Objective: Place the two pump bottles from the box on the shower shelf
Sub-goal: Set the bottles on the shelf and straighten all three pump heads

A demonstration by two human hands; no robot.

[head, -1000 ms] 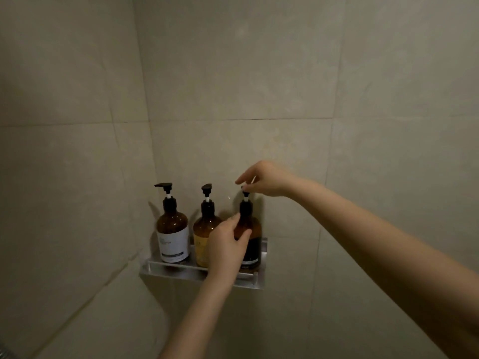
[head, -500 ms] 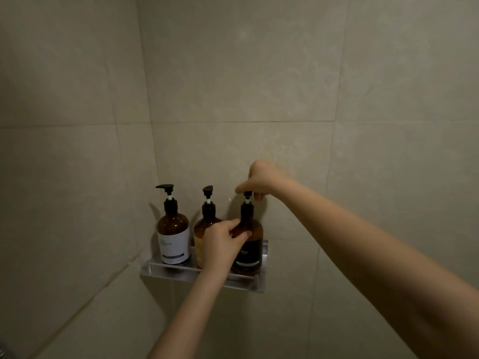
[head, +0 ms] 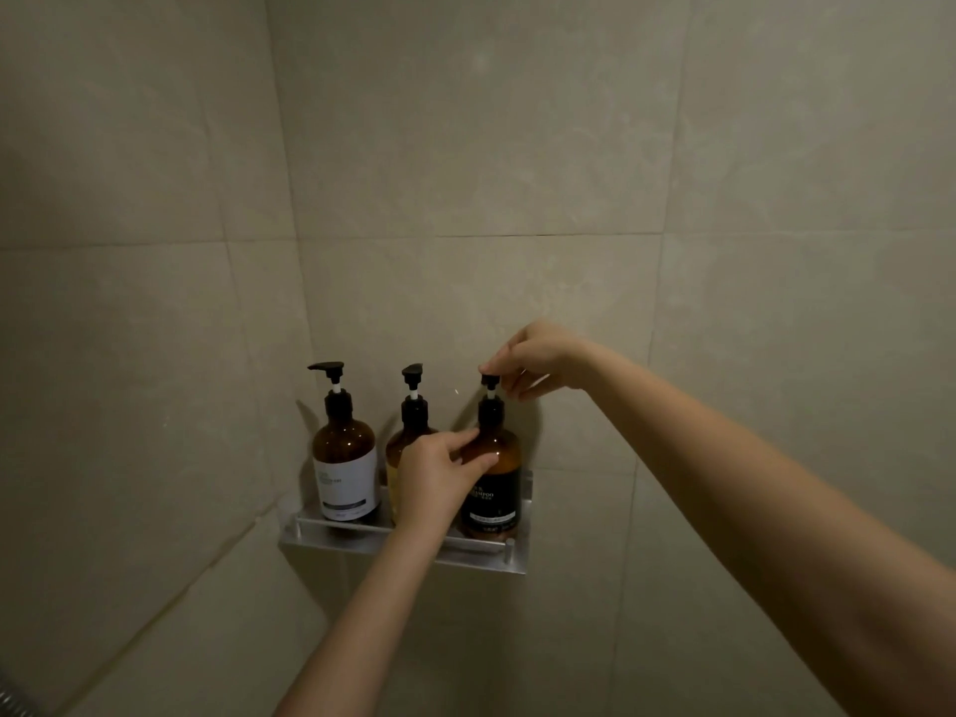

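Three amber pump bottles stand upright on a metal corner shelf (head: 362,543). The left bottle (head: 344,452) has a white label. The middle bottle (head: 401,447) is partly hidden behind my left hand (head: 434,476). The right bottle (head: 499,473) carries a black label. My left hand holds the right bottle's shoulder, thumb and fingers curled round it. My right hand (head: 538,357) pinches that bottle's black pump head (head: 489,381) from above.
Beige tiled walls meet in a corner behind the shelf. A bit of metal shower hose (head: 13,703) shows at the bottom left edge. The shelf has a low front rail and a post (head: 509,551) at its right end.
My right hand has shifted on the right bottle's pump head, its fingers opening out a little. My left hand stays on that bottle's shoulder. The bottles have not moved.
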